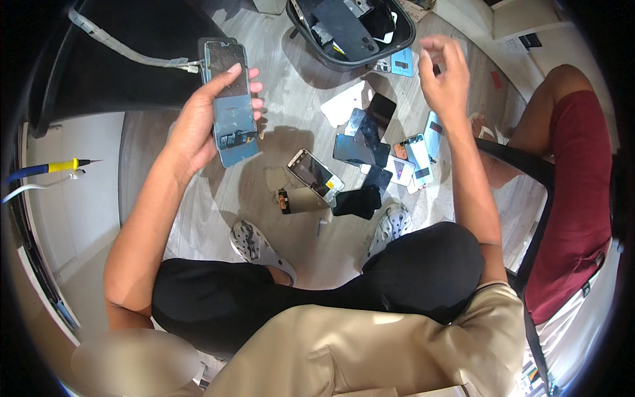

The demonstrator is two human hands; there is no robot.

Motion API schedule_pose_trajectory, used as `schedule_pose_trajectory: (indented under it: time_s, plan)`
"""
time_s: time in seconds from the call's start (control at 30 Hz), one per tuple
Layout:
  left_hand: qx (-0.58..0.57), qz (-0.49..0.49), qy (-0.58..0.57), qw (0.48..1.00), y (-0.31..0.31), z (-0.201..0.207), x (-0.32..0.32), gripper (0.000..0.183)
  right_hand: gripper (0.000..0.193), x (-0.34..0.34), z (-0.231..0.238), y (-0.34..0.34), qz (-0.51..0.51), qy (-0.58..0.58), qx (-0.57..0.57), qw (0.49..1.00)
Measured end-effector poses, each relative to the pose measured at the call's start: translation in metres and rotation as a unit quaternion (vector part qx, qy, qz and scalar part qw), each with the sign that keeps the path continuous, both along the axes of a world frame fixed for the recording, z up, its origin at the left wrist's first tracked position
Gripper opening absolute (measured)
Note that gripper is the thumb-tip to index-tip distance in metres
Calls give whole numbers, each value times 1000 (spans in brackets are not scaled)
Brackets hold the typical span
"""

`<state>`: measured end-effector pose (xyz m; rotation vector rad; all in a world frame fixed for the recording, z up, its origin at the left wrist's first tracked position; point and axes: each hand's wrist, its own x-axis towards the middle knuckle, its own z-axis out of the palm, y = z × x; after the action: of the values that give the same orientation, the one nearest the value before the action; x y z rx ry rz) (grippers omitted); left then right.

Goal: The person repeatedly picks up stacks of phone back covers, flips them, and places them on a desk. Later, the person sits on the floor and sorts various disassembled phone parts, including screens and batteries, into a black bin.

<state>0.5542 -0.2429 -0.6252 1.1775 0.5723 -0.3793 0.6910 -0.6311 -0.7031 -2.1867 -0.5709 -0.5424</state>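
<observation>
My left hand [196, 126] is closed around a cracked phone screen [227, 66]. The thumb presses on its dark front, and the fingertips show along the right edge. A bluish lower part [237, 153] with a small flex strip extends below the palm; I cannot tell whether it is a separate panel. My right hand [446, 76] is raised at the upper right, near the black bin, with its fingers bent and apart and nothing visible in them. Between my hands, several loose phones and screens lie on the floor, among them a dark panel [357, 202] and a gold-framed screen [313, 175].
A black bin [354, 65] full of phone parts stands at the far side. At the left are a black seat [126, 83], a pale cable [126, 51] and a yellow-blue pointed tool [59, 167]. Another person's leg in maroon shorts [574, 212] is close on the right.
</observation>
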Motion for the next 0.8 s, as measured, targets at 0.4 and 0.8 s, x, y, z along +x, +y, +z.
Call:
schedule_pose_trajectory:
  time_s: [0.4, 0.8]
  plan:
    - [32, -4, 67, 997, 1, -20, -7, 51, 81, 1, -152, 63, 350, 183, -337, 854]
    - [33, -23, 93, 995, 4, -33, -12, 50, 37, 0, -103, 102, 410, 140, -325, 841]
